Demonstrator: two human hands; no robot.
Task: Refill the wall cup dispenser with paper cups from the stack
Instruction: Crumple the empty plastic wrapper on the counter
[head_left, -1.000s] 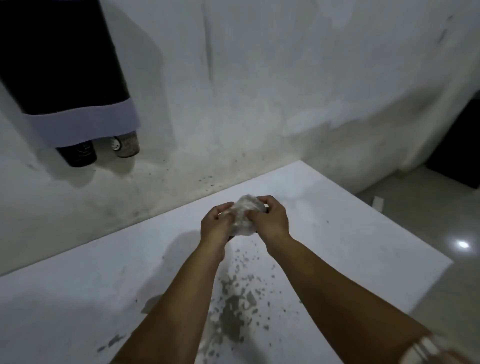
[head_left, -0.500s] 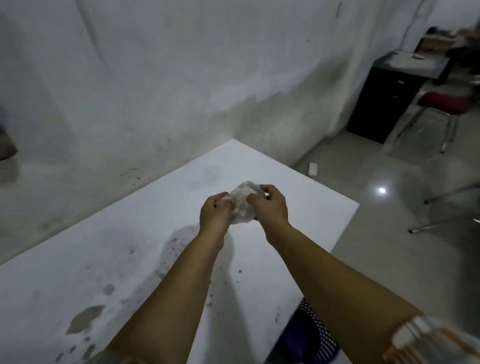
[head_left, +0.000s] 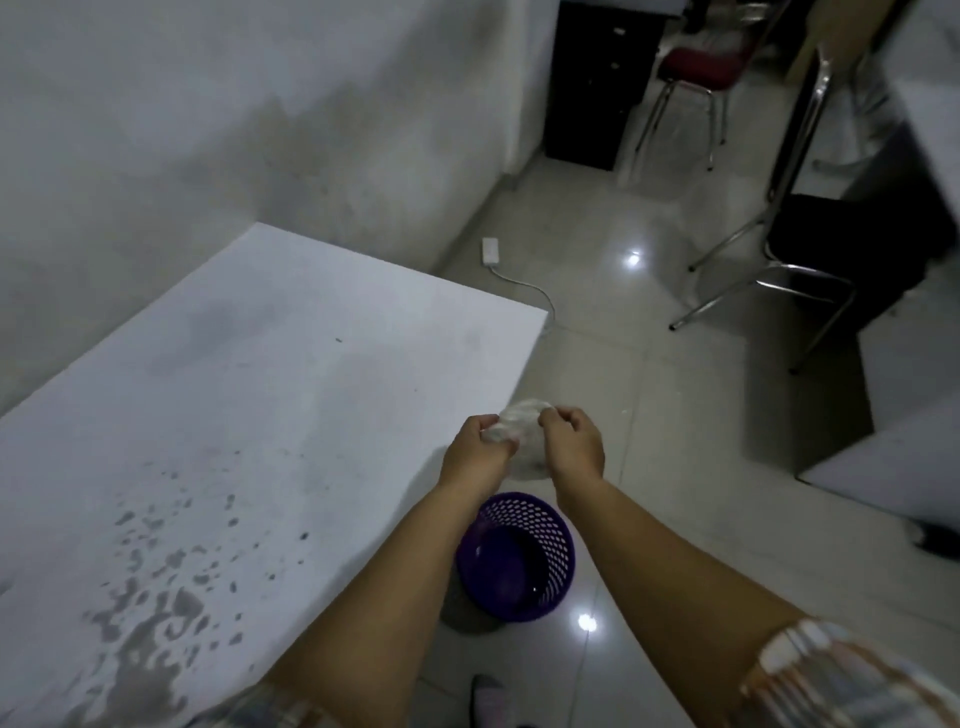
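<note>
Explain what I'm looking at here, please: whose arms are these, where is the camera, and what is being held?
There is no machine: a person wears one camera on the head, looking down at their own arms. The left hand and right hand together grip a crumpled clear plastic wrapper, fingers closed on it. Below stands a purple mesh bin on the tiled floor. To the left is a white table, stained with grey blotches, nothing lying on it. No dispenser or cups show.

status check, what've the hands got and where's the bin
Left hand and right hand both gripping crumpled clear plastic wrap. Purple mesh plastic wastebasket on floor below. Path clear.
</note>
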